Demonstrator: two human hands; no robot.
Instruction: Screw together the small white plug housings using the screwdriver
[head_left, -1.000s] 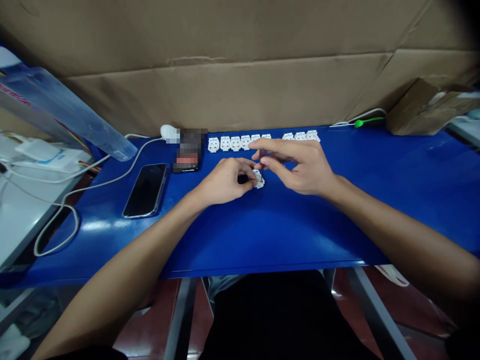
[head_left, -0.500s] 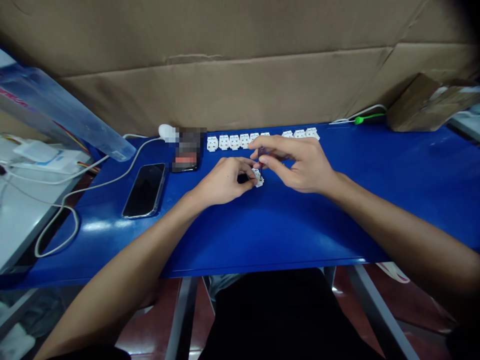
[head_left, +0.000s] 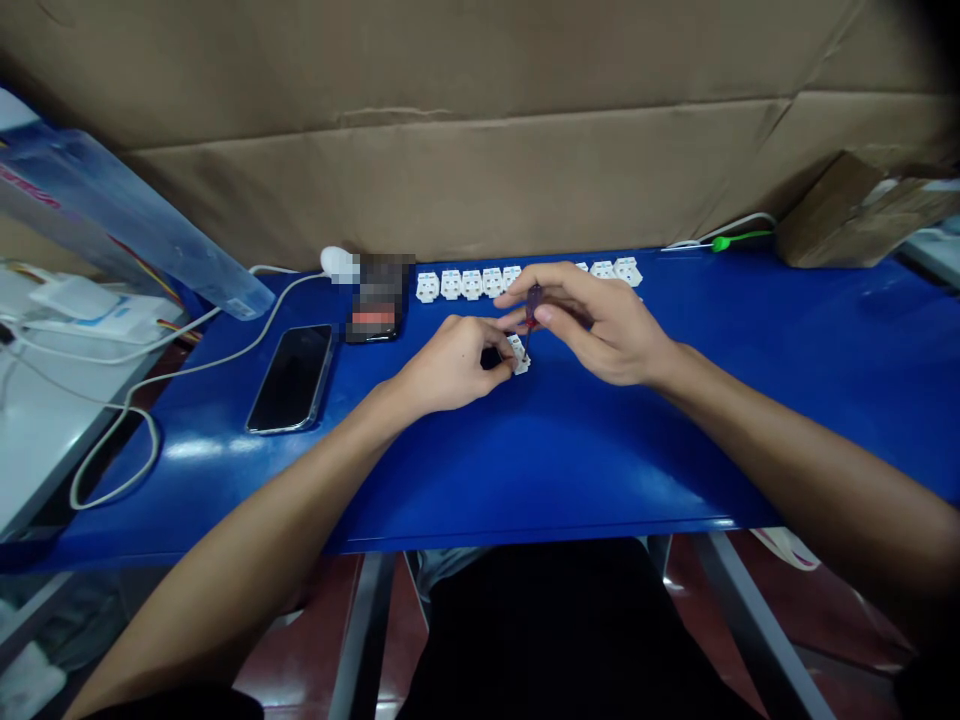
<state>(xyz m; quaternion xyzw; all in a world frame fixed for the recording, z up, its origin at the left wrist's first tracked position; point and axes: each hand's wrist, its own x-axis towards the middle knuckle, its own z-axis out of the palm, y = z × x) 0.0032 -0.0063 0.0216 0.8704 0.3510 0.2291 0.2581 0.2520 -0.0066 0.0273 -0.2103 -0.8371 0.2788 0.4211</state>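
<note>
Clamped on a screwdriver [head_left: 533, 308], our right hand [head_left: 604, 325] has now stood its shaft upright, tip down at a white socket [head_left: 518, 354] gripped by our left hand [head_left: 450, 365] on the blue table [head_left: 600, 460], just before a row of sockets [head_left: 471, 285].

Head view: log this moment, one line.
left hand holds white plastic part | right hand holds small screwdriver, tip at part | row of white parts

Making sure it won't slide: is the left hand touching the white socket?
Touching: in the head view, the left hand has its fingertips against the side of the white socket.
</note>
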